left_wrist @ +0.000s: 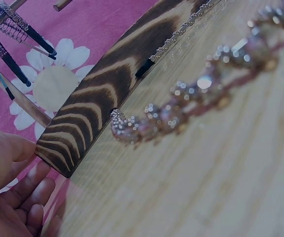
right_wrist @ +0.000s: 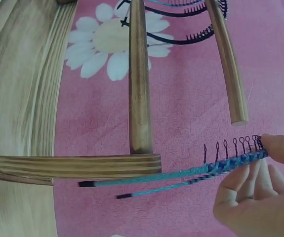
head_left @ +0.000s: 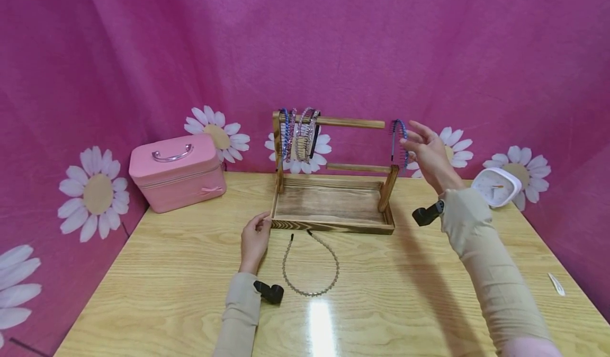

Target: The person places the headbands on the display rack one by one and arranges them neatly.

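Note:
My right hand pinches a blue beaded headband between thumb and fingers at its top. The headband hangs ends-down just past the free end of the upper bar of a wooden headband stand; in the right wrist view its legs overlap the stand's upright. My left hand holds the front left corner of the stand's tray, thumb against the corner and fingers bent beneath. Several beaded headbands hang at the left of the upper bar. A beaded headband lies before the tray.
A pink vanity case with a metal handle stands at the back left. At the right are a white clock and, nearer, a white hair clip. A magenta curtain with daisies encloses the wooden table.

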A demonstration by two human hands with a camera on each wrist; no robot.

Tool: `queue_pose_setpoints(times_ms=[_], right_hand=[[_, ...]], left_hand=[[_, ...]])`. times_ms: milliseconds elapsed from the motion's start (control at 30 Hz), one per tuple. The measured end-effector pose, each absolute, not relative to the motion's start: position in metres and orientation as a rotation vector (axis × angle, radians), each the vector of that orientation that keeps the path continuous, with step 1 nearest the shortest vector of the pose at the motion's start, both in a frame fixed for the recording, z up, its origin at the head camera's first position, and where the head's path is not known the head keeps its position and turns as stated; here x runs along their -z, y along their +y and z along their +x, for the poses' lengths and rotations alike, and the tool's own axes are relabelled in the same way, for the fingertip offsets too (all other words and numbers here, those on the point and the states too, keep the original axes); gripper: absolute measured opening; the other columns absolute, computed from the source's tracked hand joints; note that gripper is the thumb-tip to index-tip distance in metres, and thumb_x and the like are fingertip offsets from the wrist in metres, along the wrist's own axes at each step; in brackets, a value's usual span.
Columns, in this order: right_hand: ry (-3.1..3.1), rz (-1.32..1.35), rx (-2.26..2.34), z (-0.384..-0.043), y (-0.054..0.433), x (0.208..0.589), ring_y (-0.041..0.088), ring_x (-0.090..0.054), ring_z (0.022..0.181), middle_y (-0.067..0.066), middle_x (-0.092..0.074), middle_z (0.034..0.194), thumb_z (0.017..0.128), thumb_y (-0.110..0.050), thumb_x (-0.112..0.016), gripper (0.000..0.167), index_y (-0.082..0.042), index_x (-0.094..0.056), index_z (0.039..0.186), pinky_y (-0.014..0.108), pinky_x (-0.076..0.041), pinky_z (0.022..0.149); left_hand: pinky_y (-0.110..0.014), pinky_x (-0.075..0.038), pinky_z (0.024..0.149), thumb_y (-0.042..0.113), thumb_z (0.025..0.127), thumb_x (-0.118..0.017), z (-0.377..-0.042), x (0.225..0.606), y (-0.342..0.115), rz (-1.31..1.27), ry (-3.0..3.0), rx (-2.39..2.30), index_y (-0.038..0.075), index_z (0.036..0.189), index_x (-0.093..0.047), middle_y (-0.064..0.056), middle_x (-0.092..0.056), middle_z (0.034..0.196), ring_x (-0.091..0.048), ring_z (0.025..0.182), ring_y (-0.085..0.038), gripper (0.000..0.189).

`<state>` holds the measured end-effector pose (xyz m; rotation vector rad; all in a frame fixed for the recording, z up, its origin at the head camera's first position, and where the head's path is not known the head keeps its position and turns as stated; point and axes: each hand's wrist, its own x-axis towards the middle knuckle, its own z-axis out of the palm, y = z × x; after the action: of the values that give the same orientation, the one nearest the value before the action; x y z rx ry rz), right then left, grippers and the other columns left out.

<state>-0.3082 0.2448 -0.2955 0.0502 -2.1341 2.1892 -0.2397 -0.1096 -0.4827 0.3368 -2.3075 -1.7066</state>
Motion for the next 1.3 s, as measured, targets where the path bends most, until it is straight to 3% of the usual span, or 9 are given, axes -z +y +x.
queue_pose_setpoints(times_ms=[200,367,533,633,700,867,1067,1167,1300], right_hand=[[-2.122,0.102,-2.134,-0.312,0.236,0.292,-0.002,-0.059,0.087,-0.015,-0.056,0.113,0.095,-0.001,-0.057,0.066,-0.011,-0.028,0.154,0.012,-0.05,0.077],[-2.075,0.112,-2.197,-0.316,0.226,0.29,-0.002,-0.06,0.089,0.002,-0.05,0.139,0.095,-0.004,-0.059,0.065,-0.014,-0.032,0.153,0.013,-0.048,0.078],[-2.043,0.089,-2.337,-0.321,0.212,0.29,-0.003,-0.061,0.091,0.012,-0.029,0.159,0.096,-0.005,-0.057,0.064,-0.015,-0.03,0.154,0.013,-0.047,0.081],[-2.049,0.09,-2.396,-0.325,0.2,0.292,-0.001,-0.059,0.096,0.012,-0.028,0.16,0.097,-0.003,-0.054,0.063,-0.015,-0.03,0.154,0.014,-0.047,0.083],[-2.038,0.096,-2.432,-0.327,0.193,0.294,0.0,-0.059,0.098,0.009,-0.037,0.155,0.097,-0.002,-0.054,0.063,-0.013,-0.03,0.154,0.014,-0.047,0.084],[-1.965,0.081,-2.519,-0.333,0.174,0.297,0.005,-0.057,0.102,-0.001,-0.056,0.127,0.096,0.001,-0.053,0.06,-0.009,-0.034,0.152,0.015,-0.047,0.084],[-1.957,0.06,-2.558,-0.338,0.154,0.298,0.004,-0.054,0.102,0.009,-0.04,0.154,0.097,-0.001,-0.053,0.057,-0.013,-0.037,0.151,0.017,-0.044,0.082],[-1.94,0.039,-2.581,-0.34,0.147,0.299,0.003,-0.054,0.099,0.011,-0.036,0.157,0.098,-0.003,-0.052,0.056,-0.014,-0.038,0.151,0.018,-0.042,0.077],[-1.845,0.014,-2.654,-0.342,0.137,0.3,0.004,-0.054,0.099,0.009,-0.036,0.157,0.098,-0.002,-0.05,0.056,-0.015,-0.037,0.151,0.02,-0.042,0.084]], left_hand=[[-0.026,-0.042,0.075,0.012,0.096,-0.057,-0.239,0.482,-0.11,0.34,-2.3,1.716,0.005,0.117,-0.07,-0.014,-0.066,0.098,-0.054,0.083,-0.013,0.026],[-0.027,-0.042,0.075,0.011,0.096,-0.057,-0.239,0.483,-0.11,0.328,-2.308,1.7,0.004,0.118,-0.07,-0.015,-0.066,0.098,-0.055,0.083,-0.013,0.026],[-0.026,-0.042,0.075,0.011,0.096,-0.057,-0.239,0.483,-0.111,0.332,-2.307,1.705,0.004,0.118,-0.07,-0.015,-0.066,0.098,-0.054,0.082,-0.012,0.026],[-0.026,-0.042,0.075,0.011,0.096,-0.057,-0.24,0.484,-0.111,0.336,-2.302,1.713,0.005,0.117,-0.07,-0.015,-0.066,0.098,-0.054,0.082,-0.013,0.026],[-0.026,-0.042,0.074,0.012,0.096,-0.057,-0.24,0.484,-0.11,0.333,-2.3,1.708,0.005,0.117,-0.07,-0.014,-0.066,0.098,-0.055,0.083,-0.014,0.026],[-0.027,-0.043,0.076,0.013,0.096,-0.057,-0.241,0.482,-0.11,0.328,-2.301,1.714,0.006,0.118,-0.07,-0.014,-0.066,0.1,-0.058,0.088,-0.019,0.027],[-0.028,-0.043,0.078,0.015,0.097,-0.056,-0.24,0.482,-0.11,0.342,-2.31,1.737,0.008,0.12,-0.069,-0.014,-0.066,0.102,-0.058,0.091,-0.021,0.028],[-0.028,-0.043,0.078,0.015,0.097,-0.056,-0.239,0.482,-0.11,0.345,-2.313,1.738,0.008,0.12,-0.069,-0.013,-0.066,0.102,-0.058,0.091,-0.02,0.028],[-0.028,-0.043,0.078,0.015,0.097,-0.056,-0.239,0.482,-0.111,0.339,-2.312,1.745,0.008,0.12,-0.069,-0.013,-0.065,0.102,-0.058,0.091,-0.021,0.027]])
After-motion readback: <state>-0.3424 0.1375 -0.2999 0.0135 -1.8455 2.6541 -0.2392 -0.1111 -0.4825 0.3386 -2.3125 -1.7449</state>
